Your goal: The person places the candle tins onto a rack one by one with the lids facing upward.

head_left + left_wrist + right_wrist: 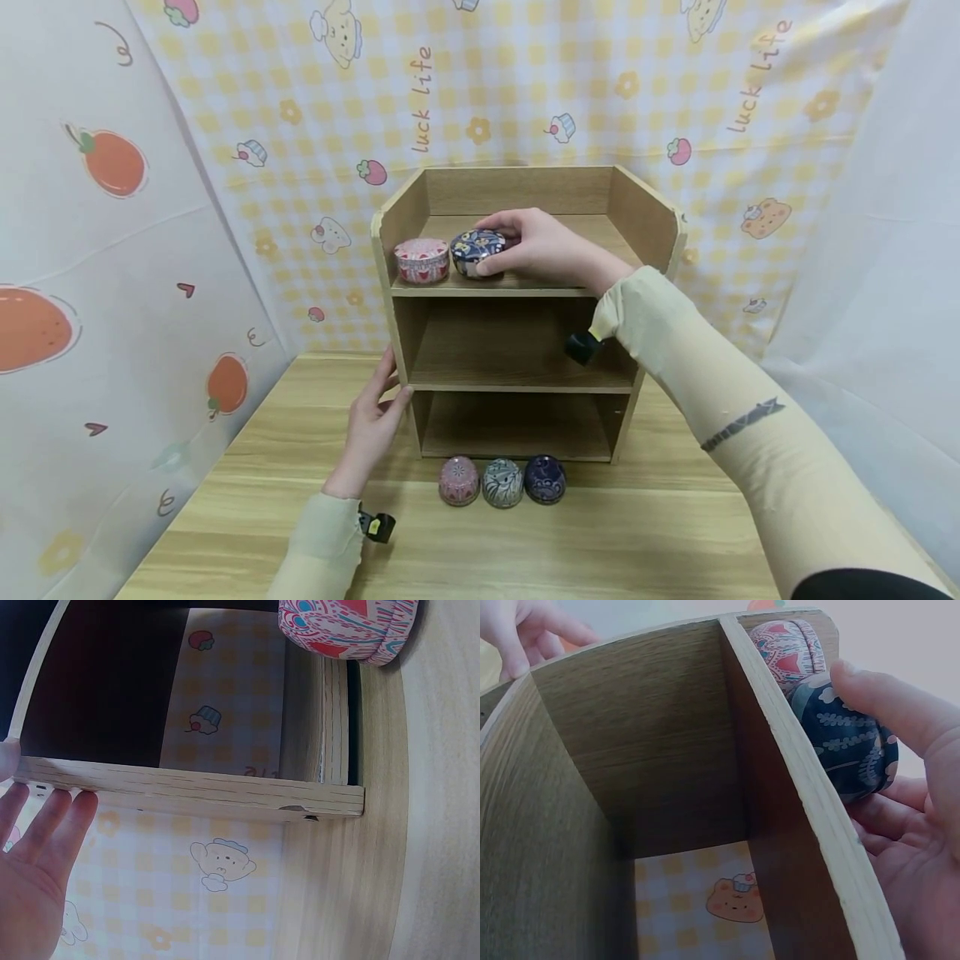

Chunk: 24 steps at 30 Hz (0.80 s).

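Note:
On the top board of a three-level wooden shelf [517,292], a dark blue floral tin [472,250] is held by my right hand [543,246] between thumb and fingers. The right wrist view shows this blue tin [847,742] touching the board, close beside a pink-and-red patterned tin [784,656]. That pink-and-red tin [422,261] stands at the board's left end. Lower down, my left hand [372,421] grips the shelf's left side panel [187,784], thumb at the front edge and fingers along the outer face.
A row of three tins stands on the wood-grain table [637,533] before the shelf: a pink one [458,481], a grey-white leafy one [502,483] and a dark navy one [545,479]. Behind hangs a yellow checked cloth [480,100]; pale cloth flanks both sides.

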Tool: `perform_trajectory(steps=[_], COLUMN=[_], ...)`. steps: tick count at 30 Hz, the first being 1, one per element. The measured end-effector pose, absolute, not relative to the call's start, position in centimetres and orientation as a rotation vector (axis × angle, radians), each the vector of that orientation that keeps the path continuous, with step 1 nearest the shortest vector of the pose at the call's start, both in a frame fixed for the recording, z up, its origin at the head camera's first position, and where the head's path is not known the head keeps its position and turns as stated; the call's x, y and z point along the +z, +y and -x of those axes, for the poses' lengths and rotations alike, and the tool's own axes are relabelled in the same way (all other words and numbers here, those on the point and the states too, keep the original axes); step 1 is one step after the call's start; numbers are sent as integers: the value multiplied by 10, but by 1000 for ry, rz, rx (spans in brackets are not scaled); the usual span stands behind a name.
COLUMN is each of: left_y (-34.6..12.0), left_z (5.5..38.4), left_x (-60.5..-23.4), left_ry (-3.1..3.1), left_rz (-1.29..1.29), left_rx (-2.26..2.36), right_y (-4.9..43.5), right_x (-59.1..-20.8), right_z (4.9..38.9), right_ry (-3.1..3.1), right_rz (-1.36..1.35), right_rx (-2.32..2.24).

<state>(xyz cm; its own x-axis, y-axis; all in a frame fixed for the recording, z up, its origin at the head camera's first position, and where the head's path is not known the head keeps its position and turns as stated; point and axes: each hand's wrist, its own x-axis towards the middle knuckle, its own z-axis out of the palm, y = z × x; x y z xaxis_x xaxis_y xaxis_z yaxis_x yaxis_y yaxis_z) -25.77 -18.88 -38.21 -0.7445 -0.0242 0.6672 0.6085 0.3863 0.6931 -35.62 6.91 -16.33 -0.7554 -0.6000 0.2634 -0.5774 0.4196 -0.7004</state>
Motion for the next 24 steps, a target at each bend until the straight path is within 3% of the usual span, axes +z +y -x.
perform_trajectory(steps=[24], left_y=[-188], left_z=[259], left_x=[-383], left_ry=[-2046], left_rz=[500], left_rx=[-1382], right_y=[70], right_x=[-166], right_z=[362], right_ry=[2661], right_rz=[1051], right_rx=[-1188])
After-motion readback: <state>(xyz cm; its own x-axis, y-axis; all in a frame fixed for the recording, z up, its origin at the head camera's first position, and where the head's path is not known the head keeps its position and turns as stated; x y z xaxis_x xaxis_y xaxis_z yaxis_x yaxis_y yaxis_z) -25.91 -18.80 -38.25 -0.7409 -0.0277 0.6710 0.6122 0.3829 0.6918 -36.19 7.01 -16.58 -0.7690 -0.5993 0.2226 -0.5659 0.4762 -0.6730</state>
